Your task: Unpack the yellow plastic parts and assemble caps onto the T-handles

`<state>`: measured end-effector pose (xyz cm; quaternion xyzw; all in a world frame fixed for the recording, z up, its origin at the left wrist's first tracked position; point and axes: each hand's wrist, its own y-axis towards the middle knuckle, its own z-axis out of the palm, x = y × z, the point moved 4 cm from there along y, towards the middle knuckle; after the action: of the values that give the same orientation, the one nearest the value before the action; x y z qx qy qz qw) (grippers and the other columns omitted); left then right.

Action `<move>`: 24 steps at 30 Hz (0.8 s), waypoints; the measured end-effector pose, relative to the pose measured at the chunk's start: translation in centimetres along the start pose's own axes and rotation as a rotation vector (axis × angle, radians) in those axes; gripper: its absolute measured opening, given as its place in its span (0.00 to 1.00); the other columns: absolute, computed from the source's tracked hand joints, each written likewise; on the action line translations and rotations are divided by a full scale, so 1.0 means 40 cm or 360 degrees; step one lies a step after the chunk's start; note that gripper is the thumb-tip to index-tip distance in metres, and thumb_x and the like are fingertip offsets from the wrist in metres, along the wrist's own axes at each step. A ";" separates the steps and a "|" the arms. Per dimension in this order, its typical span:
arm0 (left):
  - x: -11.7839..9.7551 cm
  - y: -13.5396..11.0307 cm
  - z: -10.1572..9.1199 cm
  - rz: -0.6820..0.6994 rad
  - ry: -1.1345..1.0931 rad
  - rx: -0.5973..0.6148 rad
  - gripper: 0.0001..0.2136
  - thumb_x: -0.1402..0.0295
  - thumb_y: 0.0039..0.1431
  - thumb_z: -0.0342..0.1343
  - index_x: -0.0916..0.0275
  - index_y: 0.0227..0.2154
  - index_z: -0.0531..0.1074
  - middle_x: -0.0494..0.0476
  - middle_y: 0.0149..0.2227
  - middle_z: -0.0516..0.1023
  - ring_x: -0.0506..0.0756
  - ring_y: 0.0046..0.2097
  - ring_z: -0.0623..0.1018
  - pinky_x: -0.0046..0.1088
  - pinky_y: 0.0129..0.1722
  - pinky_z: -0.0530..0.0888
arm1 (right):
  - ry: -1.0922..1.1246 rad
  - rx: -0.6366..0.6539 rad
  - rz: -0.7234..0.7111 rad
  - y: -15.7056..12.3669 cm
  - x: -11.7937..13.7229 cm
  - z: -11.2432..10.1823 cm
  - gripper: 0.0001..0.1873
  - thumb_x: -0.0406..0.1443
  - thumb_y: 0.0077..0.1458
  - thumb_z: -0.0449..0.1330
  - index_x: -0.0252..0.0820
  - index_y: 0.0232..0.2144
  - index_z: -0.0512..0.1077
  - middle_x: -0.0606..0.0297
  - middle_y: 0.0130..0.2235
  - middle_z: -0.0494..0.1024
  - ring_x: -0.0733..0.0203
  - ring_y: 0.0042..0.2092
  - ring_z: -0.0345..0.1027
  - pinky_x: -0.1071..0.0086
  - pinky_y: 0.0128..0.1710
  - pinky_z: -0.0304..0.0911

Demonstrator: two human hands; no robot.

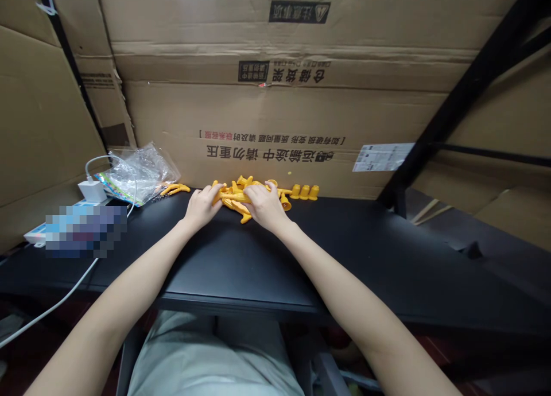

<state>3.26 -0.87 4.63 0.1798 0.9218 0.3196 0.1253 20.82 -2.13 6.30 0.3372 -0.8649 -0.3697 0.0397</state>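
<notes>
Holding yellow pieces (pixel 233 196), left hand (pixel 202 205) and right hand (pixel 266 204) have cardboard (pixel 275 113) blocking beyond, plastic bag (pixel 144 169) leftward

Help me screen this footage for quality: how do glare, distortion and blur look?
Head view: glints speckle the clear plastic bag, a soft sheen lies on the black table; head view: wide-angle-looking stretch, the forearms broadening toward the bottom edge; head view: central cardboard print fairly crisp, yellow pieces too small to judge; head view: a pixelated patch hides something at left.
</notes>
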 end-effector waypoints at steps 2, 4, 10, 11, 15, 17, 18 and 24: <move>0.001 -0.002 0.003 -0.0044 -0.0047 0.0025 0.19 0.70 0.58 0.52 0.61 0.53 0.67 0.59 0.45 0.78 0.57 0.46 0.77 0.31 0.47 0.69 | -0.0005 0.0043 0.0007 0.001 -0.001 0.002 0.10 0.34 0.62 0.51 0.37 0.41 0.70 0.52 0.41 0.77 0.51 0.46 0.68 0.55 0.54 0.46; 0.005 -0.004 0.007 -0.0088 -0.0089 0.0046 0.19 0.70 0.57 0.53 0.60 0.53 0.68 0.58 0.46 0.78 0.56 0.46 0.77 0.30 0.47 0.70 | 0.0037 0.0110 0.0017 0.000 -0.003 0.008 0.11 0.36 0.62 0.52 0.37 0.43 0.70 0.52 0.41 0.77 0.51 0.46 0.68 0.54 0.55 0.47; 0.010 -0.010 0.013 -0.0143 -0.0083 0.0139 0.19 0.68 0.56 0.54 0.55 0.52 0.70 0.55 0.48 0.78 0.56 0.47 0.78 0.28 0.46 0.72 | 0.0128 0.0345 0.0009 -0.011 -0.001 0.028 0.14 0.39 0.64 0.49 0.39 0.44 0.70 0.53 0.42 0.77 0.50 0.46 0.67 0.54 0.51 0.52; 0.008 -0.011 0.014 -0.0146 -0.0083 0.0169 0.20 0.68 0.56 0.54 0.54 0.53 0.69 0.54 0.49 0.77 0.56 0.48 0.78 0.28 0.46 0.72 | 0.0109 0.0365 0.0007 -0.011 0.000 0.030 0.13 0.39 0.63 0.50 0.39 0.43 0.70 0.53 0.42 0.77 0.50 0.45 0.67 0.54 0.50 0.52; 0.001 -0.010 0.019 -0.0196 -0.0060 0.0312 0.21 0.67 0.55 0.54 0.53 0.54 0.69 0.55 0.48 0.78 0.57 0.47 0.78 0.30 0.46 0.72 | 0.0012 0.0336 0.0003 -0.007 0.003 0.030 0.08 0.32 0.60 0.53 0.37 0.42 0.69 0.53 0.40 0.77 0.51 0.44 0.67 0.57 0.50 0.52; 0.000 -0.010 0.017 -0.0232 -0.0034 0.0351 0.21 0.66 0.56 0.54 0.54 0.54 0.69 0.56 0.47 0.79 0.58 0.46 0.79 0.31 0.45 0.73 | 0.0002 0.0308 0.0005 -0.006 0.003 0.030 0.09 0.30 0.60 0.53 0.37 0.43 0.69 0.53 0.40 0.77 0.52 0.43 0.68 0.58 0.49 0.52; 0.001 -0.010 0.016 -0.0244 -0.0023 0.0359 0.21 0.65 0.56 0.53 0.54 0.54 0.69 0.56 0.46 0.79 0.59 0.45 0.79 0.32 0.45 0.73 | 0.0015 0.0299 0.0002 -0.006 0.003 0.031 0.10 0.31 0.60 0.53 0.37 0.44 0.68 0.53 0.40 0.77 0.52 0.43 0.68 0.59 0.49 0.52; 0.004 -0.010 0.010 -0.0253 -0.0020 0.0363 0.21 0.65 0.55 0.54 0.51 0.53 0.69 0.54 0.47 0.79 0.58 0.46 0.79 0.31 0.45 0.73 | 0.0109 0.0354 -0.0034 -0.015 0.006 0.039 0.15 0.39 0.64 0.49 0.37 0.46 0.69 0.51 0.43 0.77 0.51 0.45 0.68 0.58 0.49 0.52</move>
<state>3.13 -0.89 4.05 0.1214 0.9627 0.2007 0.1347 20.48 -1.60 4.76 0.3612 -0.8951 -0.2600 0.0277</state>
